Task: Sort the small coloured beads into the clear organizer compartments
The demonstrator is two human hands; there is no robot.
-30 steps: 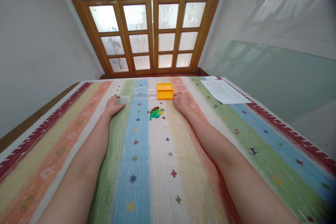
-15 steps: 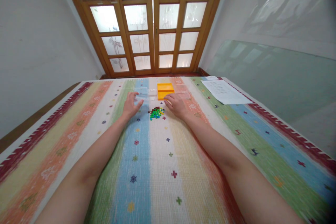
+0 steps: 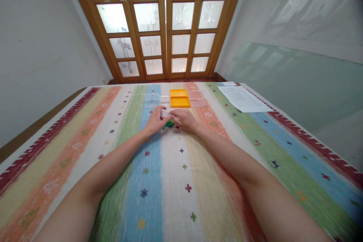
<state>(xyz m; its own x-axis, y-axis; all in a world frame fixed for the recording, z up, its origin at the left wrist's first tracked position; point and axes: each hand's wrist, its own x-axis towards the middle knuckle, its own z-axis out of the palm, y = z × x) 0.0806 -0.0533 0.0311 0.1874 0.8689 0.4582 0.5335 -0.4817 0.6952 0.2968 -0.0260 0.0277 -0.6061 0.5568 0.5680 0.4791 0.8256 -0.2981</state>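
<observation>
A small clear plastic container sits between my two hands, above a pile of small colourful pieces, mostly green and blue. My left hand grips its left side, thumb towards me and fingers on the far side. From the right, my right hand has its bent fingers against the container's right edge. Both hands partly cover the pile. Behind them lies an open yellow two-part box.
Clear plastic trays, one on the left and one on the right, flank the yellow box. A printed sheet of paper lies at the right on the striped tablecloth. Wooden glazed doors stand beyond the table.
My left hand has moved right and nearer from the clear trays, bringing a clear container over the pile. My right hand has shifted left and nearer, away from the yellow box.
</observation>
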